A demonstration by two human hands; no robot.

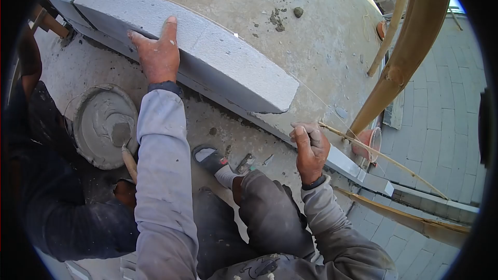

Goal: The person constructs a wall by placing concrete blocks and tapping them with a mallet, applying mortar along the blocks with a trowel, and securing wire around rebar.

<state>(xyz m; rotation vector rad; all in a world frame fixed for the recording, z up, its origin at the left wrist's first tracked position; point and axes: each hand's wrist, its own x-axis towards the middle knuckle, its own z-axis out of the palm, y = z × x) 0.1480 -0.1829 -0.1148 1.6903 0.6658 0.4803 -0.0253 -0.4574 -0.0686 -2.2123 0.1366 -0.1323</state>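
My left hand (158,52) lies on a long pale concrete block (228,57), thumb and forefinger spread across its upper edge and face. The block sits on a lower course of blocks, and its near right end has a chipped lower edge. Beyond that end, my right hand (313,148) is closed, its fingers curled around the near end of a thin bamboo stick (384,158). This stick slants down to the right, past a small pinkish bucket (368,142). A fine string runs by the block's right end.
At left, a bucket of wet mortar (101,124) holds a trowel with a wooden handle (129,163), beside a co-worker's dark sleeve (88,228). A thick bamboo pole (397,67) leans at right. Mortar lumps (298,12) dot the floor. My sandalled foot (210,158) stands near the wall.
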